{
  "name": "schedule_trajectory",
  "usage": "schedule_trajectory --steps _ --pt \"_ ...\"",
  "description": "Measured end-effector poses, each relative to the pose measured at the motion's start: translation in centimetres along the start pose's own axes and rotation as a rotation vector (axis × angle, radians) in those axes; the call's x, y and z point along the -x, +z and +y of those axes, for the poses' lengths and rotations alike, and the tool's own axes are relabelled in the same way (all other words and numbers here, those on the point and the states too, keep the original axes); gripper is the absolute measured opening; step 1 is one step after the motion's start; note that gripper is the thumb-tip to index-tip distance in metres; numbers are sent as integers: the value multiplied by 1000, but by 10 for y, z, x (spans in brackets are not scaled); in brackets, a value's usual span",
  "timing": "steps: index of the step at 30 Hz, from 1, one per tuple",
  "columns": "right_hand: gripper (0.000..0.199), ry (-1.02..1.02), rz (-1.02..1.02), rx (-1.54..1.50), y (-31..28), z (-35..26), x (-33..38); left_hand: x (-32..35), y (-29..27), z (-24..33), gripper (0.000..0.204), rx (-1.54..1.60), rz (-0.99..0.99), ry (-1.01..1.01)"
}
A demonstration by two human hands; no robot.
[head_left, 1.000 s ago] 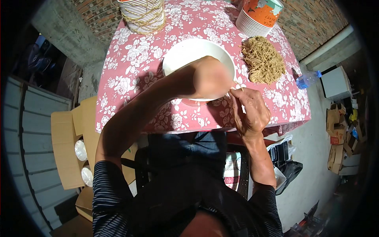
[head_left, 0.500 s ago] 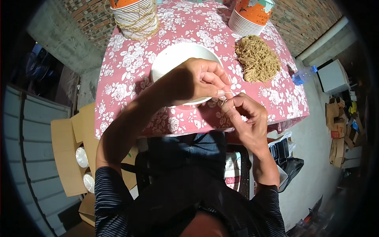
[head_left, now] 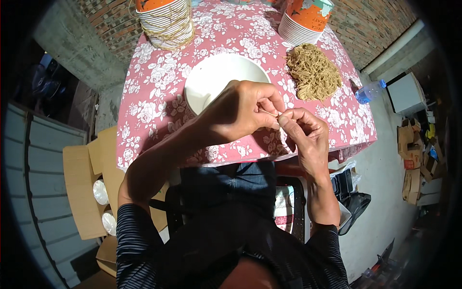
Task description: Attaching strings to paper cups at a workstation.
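Note:
My left hand reaches in front of the near right rim of a white round tub. Its thumb and fingers pinch a thin tan cord. Close beside it, my right hand has its thumb and forefinger pressed together at the other end of the short visible length. The fingertips of both hands almost meet above the table's near edge. My left hand and wrist cover part of the tub. Beyond my right hand lies a loose heap of tan cords.
A flowered pink cloth covers the table. At its far side stand a cord-wrapped stack of paper buckets and another orange-and-white stack. A plastic bottle is at the right. Cardboard boxes sit at the lower left.
My left hand has shifted slightly down, and its fingers have curled in. My right hand has turned and moved up a little, its fingertips now closer to the left ones.

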State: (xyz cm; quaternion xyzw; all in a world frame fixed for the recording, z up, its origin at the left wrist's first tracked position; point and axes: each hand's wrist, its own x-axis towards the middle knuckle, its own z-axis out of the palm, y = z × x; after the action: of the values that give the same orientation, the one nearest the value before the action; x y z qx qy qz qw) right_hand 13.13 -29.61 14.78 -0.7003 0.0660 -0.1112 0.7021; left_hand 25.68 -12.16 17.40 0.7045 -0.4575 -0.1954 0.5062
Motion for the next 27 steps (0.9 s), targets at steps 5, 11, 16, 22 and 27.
schedule_trajectory --steps 5,11,16,22,27 --pt "15 -21 25 -70 -3 4 -1 0 -1 1 20 101 49 -46" --pt "17 -135 94 96 6 13 0 -2 -3 -4 16 35 50 2" --pt "12 -170 99 115 3 21 -2 -2 -3 -4 11 -6 52 10" --pt "10 -160 140 75 7 20 -1 1 2 6 10 -67 90 -44" --pt "12 -186 136 131 11 23 1 4 7 8 11 -110 161 -42"
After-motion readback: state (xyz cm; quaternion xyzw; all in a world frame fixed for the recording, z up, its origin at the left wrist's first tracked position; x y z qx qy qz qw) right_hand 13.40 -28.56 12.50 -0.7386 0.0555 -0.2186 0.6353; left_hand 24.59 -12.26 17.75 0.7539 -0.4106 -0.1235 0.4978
